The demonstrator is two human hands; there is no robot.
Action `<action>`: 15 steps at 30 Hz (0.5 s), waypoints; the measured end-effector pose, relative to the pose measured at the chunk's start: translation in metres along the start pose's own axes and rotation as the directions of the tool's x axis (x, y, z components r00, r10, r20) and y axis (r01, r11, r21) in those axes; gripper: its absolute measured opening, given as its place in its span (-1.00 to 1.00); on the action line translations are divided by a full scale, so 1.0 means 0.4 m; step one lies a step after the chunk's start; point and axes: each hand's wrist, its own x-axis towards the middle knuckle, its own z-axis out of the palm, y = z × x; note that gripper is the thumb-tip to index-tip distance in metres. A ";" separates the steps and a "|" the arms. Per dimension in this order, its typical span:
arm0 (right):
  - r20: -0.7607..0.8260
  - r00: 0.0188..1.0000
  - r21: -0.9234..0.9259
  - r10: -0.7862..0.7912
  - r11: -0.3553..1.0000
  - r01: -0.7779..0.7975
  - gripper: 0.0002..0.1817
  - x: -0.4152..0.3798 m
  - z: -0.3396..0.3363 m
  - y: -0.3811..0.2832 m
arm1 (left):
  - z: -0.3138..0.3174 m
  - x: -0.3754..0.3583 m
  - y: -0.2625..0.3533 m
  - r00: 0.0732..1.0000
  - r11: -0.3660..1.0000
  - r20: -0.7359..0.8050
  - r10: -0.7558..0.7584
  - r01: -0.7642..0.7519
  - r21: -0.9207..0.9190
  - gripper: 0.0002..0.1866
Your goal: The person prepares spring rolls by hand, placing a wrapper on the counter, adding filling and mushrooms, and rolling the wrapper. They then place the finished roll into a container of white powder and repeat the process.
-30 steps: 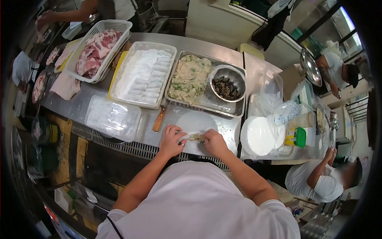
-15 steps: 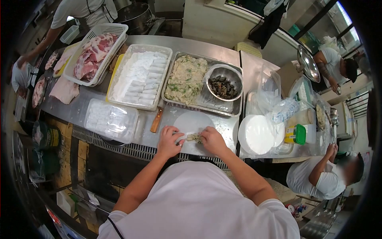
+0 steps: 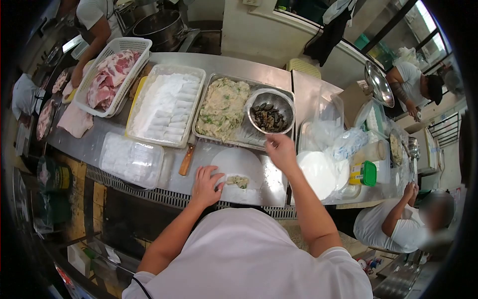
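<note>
A thin round whitish wrapper (image 3: 234,160) lies flat on the steel table. On its near part rests a small strip of pale filling with green bits (image 3: 238,181). My left hand (image 3: 205,186) is beside the wrapper's left edge, fingers spread and holding nothing. My right hand (image 3: 282,153) is raised at the near edge of the metal tray (image 3: 259,146), just below a steel bowl (image 3: 270,90) of dark pieces (image 3: 269,117). Its fingers are drawn together; anything between them is hidden. Left of the bowl, a mass of pale filling with green flecks (image 3: 222,108) fills the tray.
A wooden-handled knife (image 3: 186,160) lies left of the wrapper. White tubs hold powdered rolls (image 3: 172,112) and a lidded batch (image 3: 130,159). A basket (image 3: 144,46) holds raw meat. Stacked white rounds (image 3: 315,174) are at right. Co-workers stand on both sides.
My right hand has left the filling and moved up and right to the tray's edge near the bowl. My left hand has opened beside the wrapper. The view has shifted slightly.
</note>
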 end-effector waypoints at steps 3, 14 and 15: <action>-0.051 0.996 0.010 0.072 0.997 -0.071 -0.64 0.129 -0.080 0.034 | 0.008 0.001 0.002 1.000 0.999 0.001 -0.002 0.001 0.037 -0.58; 0.168 0.949 -0.646 0.268 0.757 -0.100 -0.68 0.376 -0.053 0.120 | 0.030 -0.004 -0.015 1.000 0.998 0.003 -0.030 0.030 0.061 -0.50; 0.205 0.943 -0.688 0.263 0.724 -0.053 -0.69 0.377 -0.032 0.122 | 0.028 -0.003 -0.014 0.999 0.997 0.003 -0.033 0.033 0.064 -0.50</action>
